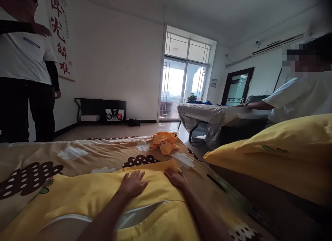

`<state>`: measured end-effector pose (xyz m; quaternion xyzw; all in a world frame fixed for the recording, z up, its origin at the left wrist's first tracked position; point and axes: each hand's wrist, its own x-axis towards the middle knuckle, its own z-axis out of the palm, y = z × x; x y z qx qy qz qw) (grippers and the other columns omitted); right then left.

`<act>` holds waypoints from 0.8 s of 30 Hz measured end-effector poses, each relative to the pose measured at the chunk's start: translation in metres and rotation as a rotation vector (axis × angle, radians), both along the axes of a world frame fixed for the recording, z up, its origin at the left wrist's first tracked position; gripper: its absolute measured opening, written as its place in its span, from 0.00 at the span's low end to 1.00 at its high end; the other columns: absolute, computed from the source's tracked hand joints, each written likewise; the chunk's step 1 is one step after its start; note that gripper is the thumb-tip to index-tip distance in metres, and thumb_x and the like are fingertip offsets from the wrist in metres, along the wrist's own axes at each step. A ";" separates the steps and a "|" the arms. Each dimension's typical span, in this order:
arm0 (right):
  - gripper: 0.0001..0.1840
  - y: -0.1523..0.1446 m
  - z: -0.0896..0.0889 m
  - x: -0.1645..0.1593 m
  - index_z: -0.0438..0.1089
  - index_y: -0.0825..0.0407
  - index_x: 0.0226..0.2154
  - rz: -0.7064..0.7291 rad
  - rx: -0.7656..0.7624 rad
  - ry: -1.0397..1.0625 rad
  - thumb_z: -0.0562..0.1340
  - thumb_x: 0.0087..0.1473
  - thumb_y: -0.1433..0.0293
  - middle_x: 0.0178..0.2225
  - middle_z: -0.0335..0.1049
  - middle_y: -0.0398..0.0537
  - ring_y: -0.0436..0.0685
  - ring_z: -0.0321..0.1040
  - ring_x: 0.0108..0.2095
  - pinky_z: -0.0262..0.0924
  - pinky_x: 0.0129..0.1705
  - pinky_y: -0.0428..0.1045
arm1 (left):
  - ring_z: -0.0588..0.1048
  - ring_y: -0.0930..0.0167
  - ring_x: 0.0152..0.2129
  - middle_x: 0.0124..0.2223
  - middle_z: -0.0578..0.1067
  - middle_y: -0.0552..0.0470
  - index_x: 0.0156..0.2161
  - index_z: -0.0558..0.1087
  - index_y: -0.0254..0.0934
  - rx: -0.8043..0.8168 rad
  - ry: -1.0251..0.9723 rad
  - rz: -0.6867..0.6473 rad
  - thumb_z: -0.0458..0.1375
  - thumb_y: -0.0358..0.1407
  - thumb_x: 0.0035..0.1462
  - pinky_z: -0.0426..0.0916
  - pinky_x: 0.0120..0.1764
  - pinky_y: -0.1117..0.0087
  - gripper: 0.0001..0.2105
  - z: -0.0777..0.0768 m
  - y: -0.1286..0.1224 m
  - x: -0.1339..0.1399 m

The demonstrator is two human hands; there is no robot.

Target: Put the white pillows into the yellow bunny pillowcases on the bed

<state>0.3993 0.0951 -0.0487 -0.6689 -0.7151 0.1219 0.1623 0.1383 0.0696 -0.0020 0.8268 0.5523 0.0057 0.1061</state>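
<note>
A yellow pillowcase [88,189] lies across the bed in front of me. A long opening in its near side shows a whitish layer inside. My left hand [133,184] lies on top of the yellow cloth with its fingers spread. To its right, my right hand [176,178] rests palm down near the far right corner of the cloth, fingers stretched out. Whether those fingertips pinch any fabric is hard to make out. Just beyond my hands sits a crumpled orange cloth [164,143]. At the right is a plump yellow pillow [275,154] with green leaf embroidery.
The bed's patterned sheet [103,151] shows clouds and dotted shapes. One person [28,61] stands at the far left; another person [306,85] is at the right by a plastic-covered table [207,113]. A low black bench [101,104] stands against the back wall.
</note>
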 end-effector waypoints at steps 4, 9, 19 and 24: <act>0.24 0.018 0.012 0.010 0.62 0.51 0.55 -0.051 0.036 -0.026 0.58 0.59 0.59 0.60 0.56 0.55 0.65 0.53 0.60 0.46 0.59 0.67 | 0.52 0.62 0.64 0.67 0.54 0.44 0.64 0.55 0.37 0.004 0.006 0.007 0.39 0.51 0.59 0.44 0.62 0.48 0.33 -0.003 0.000 0.001; 0.27 0.027 -0.016 0.000 0.57 0.46 0.61 0.075 0.012 -0.011 0.44 0.64 0.56 0.64 0.51 0.48 0.58 0.40 0.66 0.34 0.64 0.59 | 0.54 0.62 0.63 0.66 0.56 0.45 0.64 0.57 0.39 -0.007 -0.006 0.011 0.39 0.52 0.58 0.45 0.61 0.48 0.32 -0.012 0.011 0.003; 0.30 -0.009 -0.027 0.004 0.57 0.52 0.61 0.082 -0.038 -0.036 0.38 0.64 0.61 0.64 0.52 0.49 0.57 0.42 0.65 0.34 0.65 0.58 | 0.59 0.65 0.61 0.63 0.62 0.49 0.61 0.62 0.42 0.032 -0.057 -0.178 0.43 0.47 0.62 0.51 0.61 0.56 0.25 0.010 -0.015 -0.012; 0.31 -0.130 -0.029 0.047 0.54 0.50 0.63 0.071 0.002 -0.054 0.41 0.63 0.56 0.65 0.48 0.47 0.57 0.43 0.65 0.40 0.64 0.58 | 0.59 0.64 0.61 0.64 0.60 0.58 0.61 0.61 0.52 0.096 -0.134 -0.187 0.43 0.54 0.61 0.54 0.60 0.61 0.26 0.022 -0.070 -0.116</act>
